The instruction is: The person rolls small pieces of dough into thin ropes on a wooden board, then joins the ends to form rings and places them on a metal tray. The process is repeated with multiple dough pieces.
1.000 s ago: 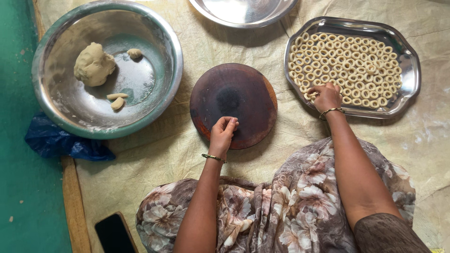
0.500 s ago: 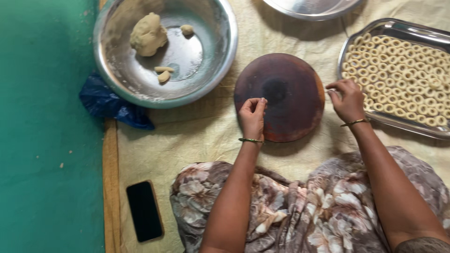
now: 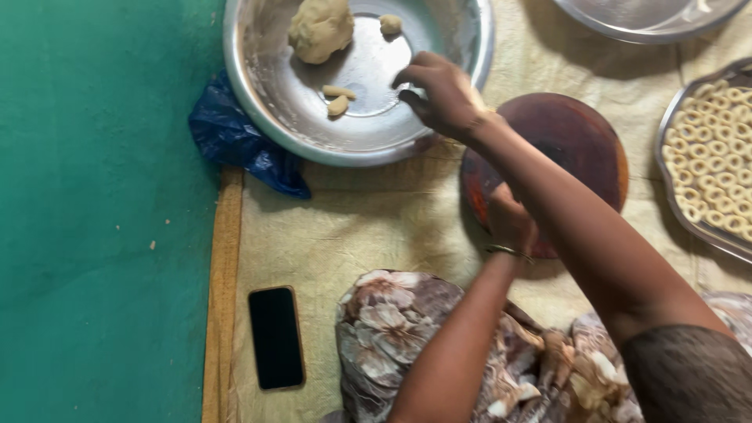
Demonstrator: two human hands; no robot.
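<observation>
My right hand (image 3: 439, 92) reaches across into a large steel bowl (image 3: 258, 110), fingers curled and apart, just right of two small dough pieces (image 3: 338, 99). A big lump of dough (image 3: 319, 28) and another small bit (image 3: 389, 23) lie farther back in the bowl. My left hand (image 3: 509, 221) rests on the near edge of a round dark wooden board (image 3: 580, 149), partly hidden under my right forearm; I cannot see what its fingers do. A steel tray (image 3: 675, 204) at the right holds several small dough rings (image 3: 717, 157).
A black phone (image 3: 276, 337) lies on the cream mat (image 3: 352, 227) near my patterned skirt (image 3: 392, 329). A blue plastic bag (image 3: 235, 141) sticks out from under the bowl. Green floor (image 3: 94, 235) lies left. Another steel dish (image 3: 642, 19) sits at the top right.
My right hand has left the ring tray and swung left over the board into the bowl. The view has shifted left. My left hand stays on the board.
</observation>
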